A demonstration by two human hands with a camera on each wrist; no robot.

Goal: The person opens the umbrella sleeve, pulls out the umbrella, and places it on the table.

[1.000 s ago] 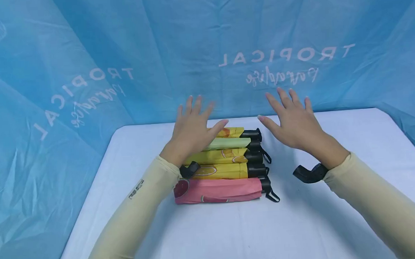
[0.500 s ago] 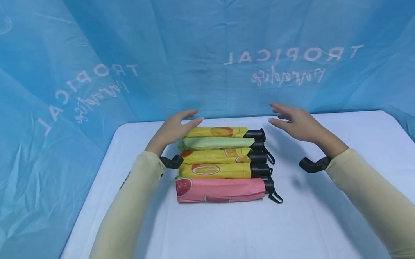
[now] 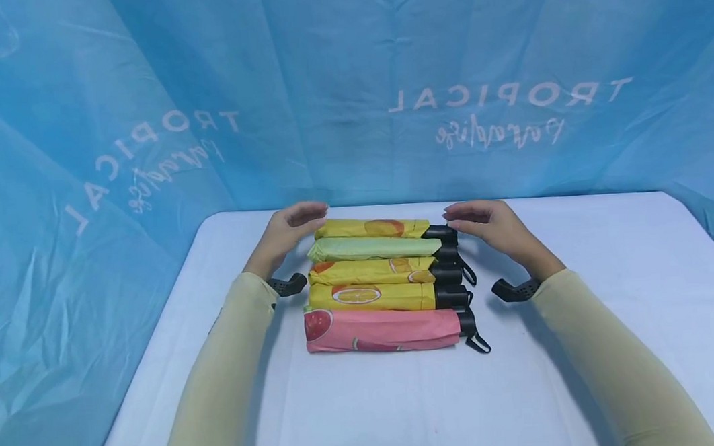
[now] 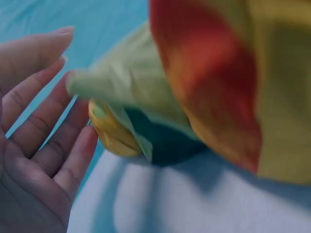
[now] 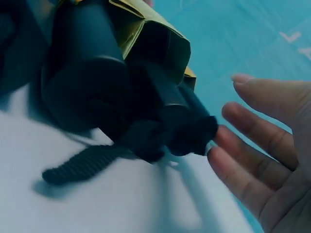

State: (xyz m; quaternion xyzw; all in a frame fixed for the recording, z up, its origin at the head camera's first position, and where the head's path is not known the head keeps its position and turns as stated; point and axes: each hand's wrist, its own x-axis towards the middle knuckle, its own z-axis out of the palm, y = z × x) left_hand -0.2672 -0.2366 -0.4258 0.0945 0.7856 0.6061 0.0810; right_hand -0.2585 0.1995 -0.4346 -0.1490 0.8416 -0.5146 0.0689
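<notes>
Several folded umbrellas lie side by side in a row, black handles to the right. At the far end is a yellow umbrella [image 3: 348,228] with an orange fruit print. Nearer come a light green umbrella [image 3: 373,248], a yellow one [image 3: 359,272], another yellow umbrella with a citrus slice [image 3: 403,297], and a pink umbrella [image 3: 411,326]. My left hand [image 3: 282,237] has its fingertips right at the left end of the farthest umbrella, fingers loosely bent. At the opposite end, my right hand [image 3: 496,228] holds its relaxed fingers close to that umbrella's black handle [image 5: 197,128].
A white cloth covers the table [image 3: 373,411]. Behind and to the left hangs a blue printed sheet [image 3: 325,83], close to the table's back edge. A black wrist strap [image 5: 80,162] dangles from a handle. Each wrist wears a black camera mount [image 3: 515,290].
Both hands, earlier spread out above the far umbrellas, have come down and settled at either end of the farthest one. The right hand has moved left toward the handle. The umbrellas stay in place.
</notes>
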